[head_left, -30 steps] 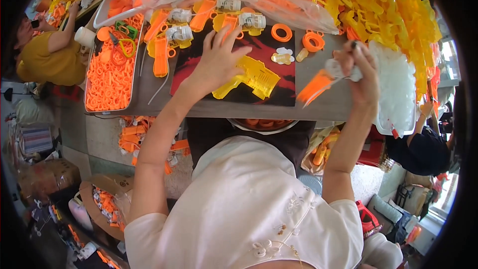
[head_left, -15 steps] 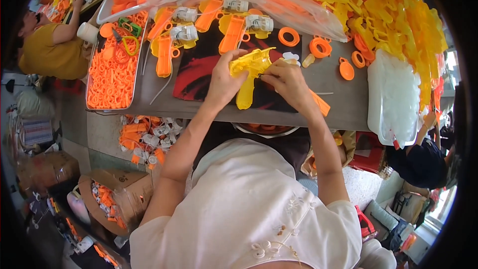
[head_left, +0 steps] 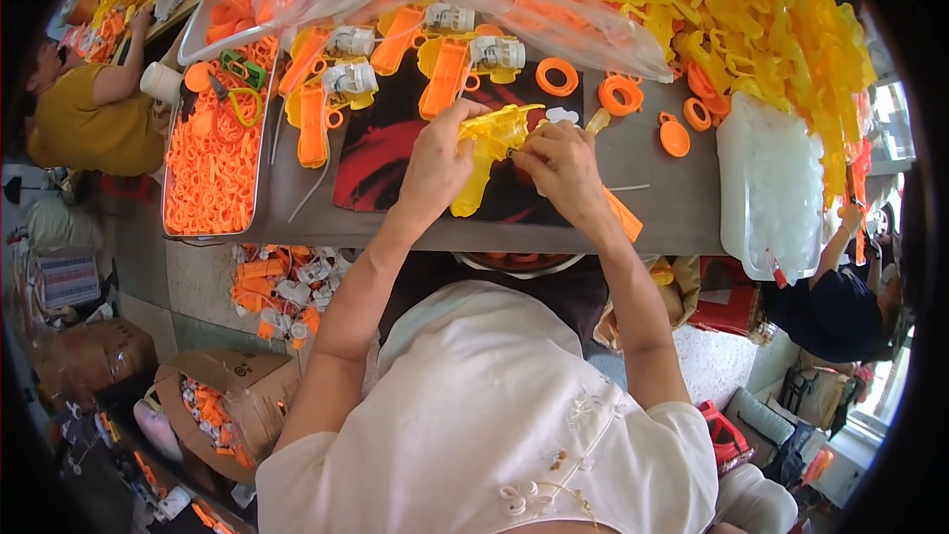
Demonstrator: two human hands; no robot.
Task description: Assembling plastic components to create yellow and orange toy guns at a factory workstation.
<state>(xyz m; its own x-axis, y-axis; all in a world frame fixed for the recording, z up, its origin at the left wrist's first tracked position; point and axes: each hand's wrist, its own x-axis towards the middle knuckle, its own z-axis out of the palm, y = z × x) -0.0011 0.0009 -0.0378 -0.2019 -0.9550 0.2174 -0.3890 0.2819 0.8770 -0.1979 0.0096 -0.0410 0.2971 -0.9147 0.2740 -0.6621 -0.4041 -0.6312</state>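
My left hand (head_left: 435, 166) grips a yellow toy gun shell half (head_left: 478, 181) by its left end, with the hollow inside facing up and the handle pointing toward me. The fingers of my right hand (head_left: 567, 173) are pinched together at the shell's middle, by the trigger area. A tiny dark bit shows at those fingertips; what it is I cannot make out. Both hands are above a black and red mat (head_left: 381, 160). An orange handle-shaped piece (head_left: 622, 217) lies partly under my right wrist. Just beyond the right hand are a white piece (head_left: 561, 115) and a small yellowish piece (head_left: 597, 121).
Partly assembled toy guns (head_left: 314, 127) with orange handles and white units lie beyond my hands. Left stands a tray (head_left: 259, 188) of small orange parts with scissors (head_left: 237, 104). Orange rings (head_left: 558, 77), a white tub (head_left: 736, 200) and heaped yellow shells (head_left: 771, 30) are right.
The yellow shell has tilted, its handle swinging toward the left. My right fingers stay pinched at its middle. The whole view has shifted slightly.
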